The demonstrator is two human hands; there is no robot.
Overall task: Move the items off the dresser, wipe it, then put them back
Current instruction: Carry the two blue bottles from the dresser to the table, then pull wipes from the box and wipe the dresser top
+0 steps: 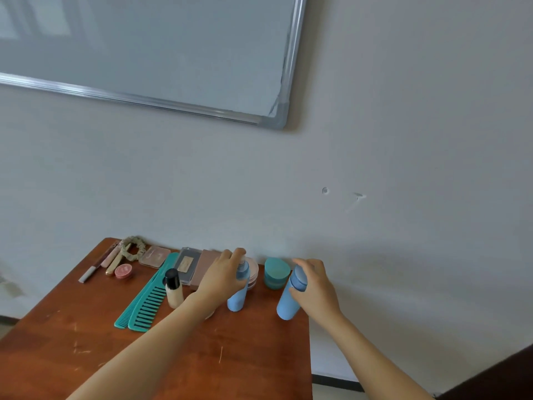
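Note:
On the brown wooden dresser (202,356) stand two light blue bottles. My left hand (223,274) grips the spray bottle (239,293) near its top. My right hand (313,284) grips the second blue bottle (288,301) at its cap, near the dresser's right edge. A teal jar (276,272) stands between the hands by the wall. To the left are a black-capped foundation bottle (173,288), two teal combs (150,298), flat palettes (189,264), a small pink pot (124,270), a scrunchie (131,248) and thin tubes (99,264).
The dresser stands against a pale wall (375,168) with a framed whiteboard (144,47) above. Its right edge drops to the floor by a dark baseboard (334,381). A round pink compact (253,274) lies partly hidden behind the spray bottle.

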